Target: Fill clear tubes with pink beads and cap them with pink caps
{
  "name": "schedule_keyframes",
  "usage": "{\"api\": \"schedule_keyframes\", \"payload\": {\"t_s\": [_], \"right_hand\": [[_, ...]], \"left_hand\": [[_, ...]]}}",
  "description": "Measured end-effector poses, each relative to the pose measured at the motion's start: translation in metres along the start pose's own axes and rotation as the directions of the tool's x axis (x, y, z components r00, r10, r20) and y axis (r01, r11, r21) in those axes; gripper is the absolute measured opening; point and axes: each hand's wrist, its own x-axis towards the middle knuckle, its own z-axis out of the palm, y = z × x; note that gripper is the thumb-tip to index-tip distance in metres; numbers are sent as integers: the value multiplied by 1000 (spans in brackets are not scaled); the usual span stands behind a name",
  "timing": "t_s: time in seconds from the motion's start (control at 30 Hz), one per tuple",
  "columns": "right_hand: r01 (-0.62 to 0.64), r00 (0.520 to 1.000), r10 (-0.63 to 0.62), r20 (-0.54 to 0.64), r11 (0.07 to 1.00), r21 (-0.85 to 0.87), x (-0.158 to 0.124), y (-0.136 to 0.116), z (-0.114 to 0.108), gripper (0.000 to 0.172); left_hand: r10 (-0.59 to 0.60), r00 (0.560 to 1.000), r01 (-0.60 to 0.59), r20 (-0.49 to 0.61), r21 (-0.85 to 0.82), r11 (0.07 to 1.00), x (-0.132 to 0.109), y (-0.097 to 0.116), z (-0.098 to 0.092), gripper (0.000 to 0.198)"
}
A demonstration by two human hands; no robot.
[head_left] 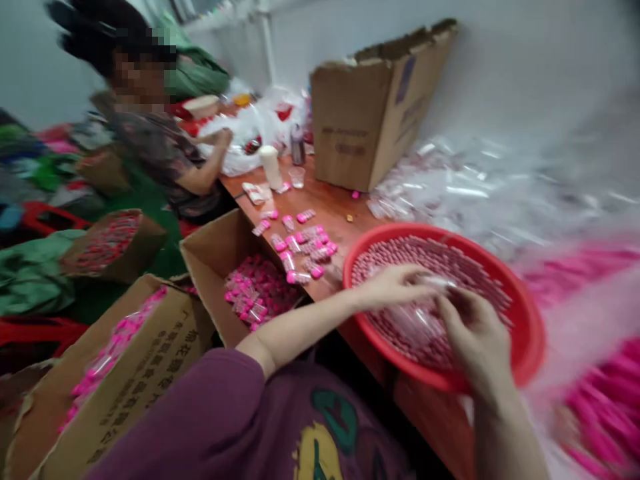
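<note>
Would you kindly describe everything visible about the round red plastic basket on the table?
The round red plastic basket is shallow and wide with a smooth thick rim, looking like moulded plastic. It sits near the front edge of the brown wooden table and seems to tilt toward the person. Small pink stick-like pieces fill it in a dense layer. The left hand and right hand are over it, handling a clear plastic bag.

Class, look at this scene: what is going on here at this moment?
A person's left hand and right hand meet over a red basket of small pink pieces, holding a clear packet between them. Filled packets lie on the wooden table and fill boxes beside it. Another person works farther along.
</note>
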Motion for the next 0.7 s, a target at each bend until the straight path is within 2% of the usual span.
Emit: {"api": "schedule_keyframes", "payload": {"t_s": [0.1, 0.17, 0.27, 0.37, 0.5, 0.6, 0.7], "right_hand": [[-29, 999, 25, 24, 989, 147, -2, 2, 4, 46], [-25, 999, 14, 47, 971, 237, -2, 7, 6, 42], [-43, 997, 22, 67, 945, 325, -1, 15, 7, 42], [-64, 995, 30, 98, 930, 362, -2, 16, 5, 43], [-104, 992, 76, 98, 942, 320, -4, 10, -1, 42], [-201, 979, 184, 84, 939, 280, 2, 9, -3, 43], [-300, 952, 300, 56, 890, 344, 8, 3, -1, 46]], "left_hand": [[-49, 998, 43, -26, -202, 978, -4, -5, 3, 30], [-50, 998, 36, -45, -271, 962, -6, -8, 1, 35], [-50, 999, 49, 5, -297, 954, -7, -11, -3, 46], [-35, 999, 40, 22, -268, 962, -7, -10, -2, 43], [66, 998, -65, 4, -162, 985, -5, -4, 3, 45], [129, 987, -129, 94, -8, 992, 1, -1, 0, 16], [162, 982, -169, 99, 72, 983, 5, -2, -4, 12]]}}
